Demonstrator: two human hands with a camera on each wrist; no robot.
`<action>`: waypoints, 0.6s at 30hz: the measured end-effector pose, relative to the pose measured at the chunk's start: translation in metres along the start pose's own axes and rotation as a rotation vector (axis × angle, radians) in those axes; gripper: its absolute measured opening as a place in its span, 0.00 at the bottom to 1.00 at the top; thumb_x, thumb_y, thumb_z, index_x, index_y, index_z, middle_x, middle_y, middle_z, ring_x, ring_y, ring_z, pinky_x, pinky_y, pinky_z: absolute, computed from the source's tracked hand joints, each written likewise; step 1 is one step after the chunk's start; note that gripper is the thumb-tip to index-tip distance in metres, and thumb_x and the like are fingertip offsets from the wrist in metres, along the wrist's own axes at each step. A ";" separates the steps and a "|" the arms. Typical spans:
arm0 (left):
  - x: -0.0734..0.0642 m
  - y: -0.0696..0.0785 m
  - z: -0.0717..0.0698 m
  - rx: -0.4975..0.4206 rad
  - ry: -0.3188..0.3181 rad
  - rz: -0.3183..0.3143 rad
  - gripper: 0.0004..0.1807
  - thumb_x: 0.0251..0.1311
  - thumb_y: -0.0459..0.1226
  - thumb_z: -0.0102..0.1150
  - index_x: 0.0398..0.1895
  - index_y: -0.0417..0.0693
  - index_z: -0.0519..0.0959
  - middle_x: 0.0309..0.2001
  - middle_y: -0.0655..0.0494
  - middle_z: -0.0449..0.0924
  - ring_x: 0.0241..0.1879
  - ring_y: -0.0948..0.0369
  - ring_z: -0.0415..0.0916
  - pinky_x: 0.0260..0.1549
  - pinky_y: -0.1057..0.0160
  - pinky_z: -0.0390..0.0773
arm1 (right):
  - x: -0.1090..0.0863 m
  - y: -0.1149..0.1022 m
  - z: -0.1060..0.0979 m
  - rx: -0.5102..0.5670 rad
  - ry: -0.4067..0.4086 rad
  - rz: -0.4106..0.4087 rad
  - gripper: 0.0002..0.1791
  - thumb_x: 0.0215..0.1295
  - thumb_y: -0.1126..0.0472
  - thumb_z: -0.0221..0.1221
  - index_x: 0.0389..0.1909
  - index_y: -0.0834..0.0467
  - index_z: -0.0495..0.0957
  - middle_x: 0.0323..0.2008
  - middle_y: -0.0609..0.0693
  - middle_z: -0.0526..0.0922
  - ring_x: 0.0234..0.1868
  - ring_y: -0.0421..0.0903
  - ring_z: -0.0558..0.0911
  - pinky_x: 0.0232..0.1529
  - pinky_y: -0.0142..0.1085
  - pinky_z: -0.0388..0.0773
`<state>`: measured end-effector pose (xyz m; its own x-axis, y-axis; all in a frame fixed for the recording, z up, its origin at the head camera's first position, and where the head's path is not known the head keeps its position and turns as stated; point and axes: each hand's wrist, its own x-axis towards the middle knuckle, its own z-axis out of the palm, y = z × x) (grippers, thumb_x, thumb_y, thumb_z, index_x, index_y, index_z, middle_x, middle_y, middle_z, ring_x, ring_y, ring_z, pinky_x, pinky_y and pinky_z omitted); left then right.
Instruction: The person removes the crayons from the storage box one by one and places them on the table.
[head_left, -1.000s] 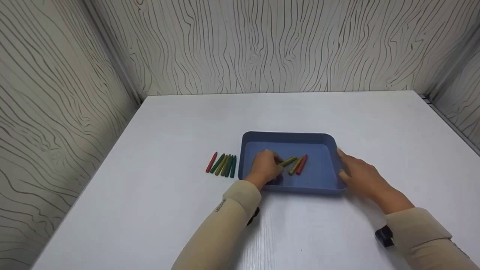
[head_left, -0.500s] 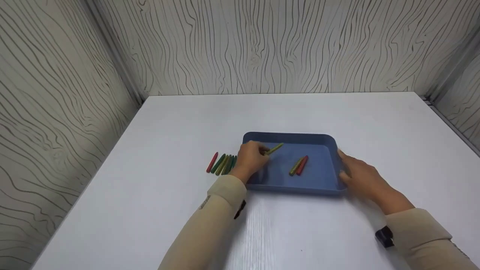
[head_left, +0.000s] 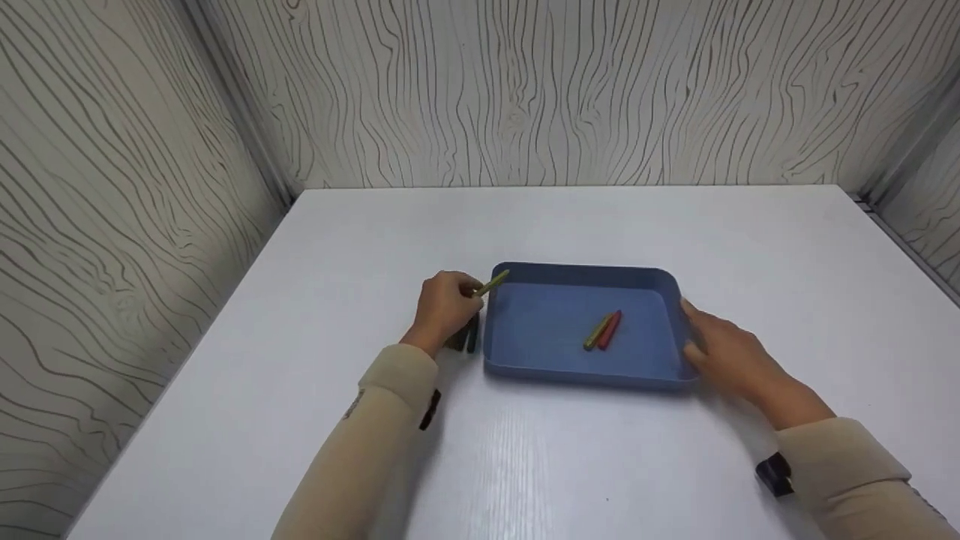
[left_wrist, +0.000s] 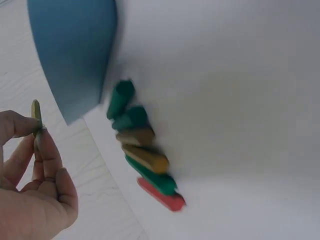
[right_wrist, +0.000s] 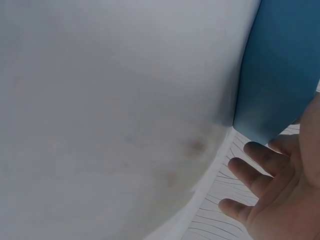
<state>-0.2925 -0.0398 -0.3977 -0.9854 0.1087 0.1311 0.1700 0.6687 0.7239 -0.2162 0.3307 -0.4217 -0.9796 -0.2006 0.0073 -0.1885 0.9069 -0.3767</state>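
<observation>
My left hand (head_left: 448,306) pinches a yellow-green crayon (head_left: 493,282) between thumb and fingers, its tip overlapping the tray's back left corner in the head view. Below that hand is a row of crayons, mostly hidden from the head; the left wrist view shows a red crayon (left_wrist: 162,195), green crayons (left_wrist: 155,174), and brownish-yellow ones (left_wrist: 147,157) side by side. The blue tray (head_left: 555,370) holds a yellow crayon (head_left: 597,333) leaning close to a red one (head_left: 610,330). At the tray's right wall rests my right hand (head_left: 735,356), fingers extended in the right wrist view.
Everything lies on a white table (head_left: 570,457). Pale panels (head_left: 525,90) with a wood-grain pattern rise behind it and along its sides. Dark devices (head_left: 774,474) are strapped at both wrists.
My left hand has lifted the yellow-green crayon out of the tray and carried it left over the crayon row. The right hand stays at the tray's right side.
</observation>
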 end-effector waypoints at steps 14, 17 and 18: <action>-0.014 -0.051 -0.025 -0.005 0.024 -0.149 0.12 0.56 0.29 0.59 0.43 0.38 0.83 0.34 0.49 0.80 0.32 0.56 0.78 0.33 0.60 0.78 | 0.000 0.001 0.001 0.006 -0.015 0.004 0.35 0.68 0.62 0.48 0.72 0.69 0.46 0.65 0.75 0.57 0.64 0.72 0.57 0.60 0.63 0.53; -0.016 -0.057 -0.029 -0.012 0.039 -0.160 0.12 0.55 0.29 0.60 0.43 0.37 0.83 0.34 0.49 0.81 0.31 0.56 0.78 0.33 0.59 0.77 | 0.000 0.001 0.000 0.005 -0.016 0.003 0.36 0.69 0.62 0.48 0.72 0.69 0.46 0.65 0.74 0.56 0.64 0.73 0.56 0.60 0.63 0.53; -0.017 -0.059 -0.030 -0.010 0.044 -0.165 0.12 0.55 0.30 0.60 0.42 0.37 0.83 0.34 0.49 0.81 0.32 0.56 0.78 0.34 0.59 0.77 | 0.000 0.001 0.000 0.004 -0.017 0.002 0.36 0.69 0.61 0.48 0.72 0.69 0.46 0.65 0.74 0.56 0.64 0.72 0.56 0.60 0.63 0.53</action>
<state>-0.2859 -0.1030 -0.4222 -0.9986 -0.0341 0.0395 0.0066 0.6676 0.7445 -0.2166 0.3314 -0.4221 -0.9787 -0.2053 -0.0091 -0.1864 0.9056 -0.3809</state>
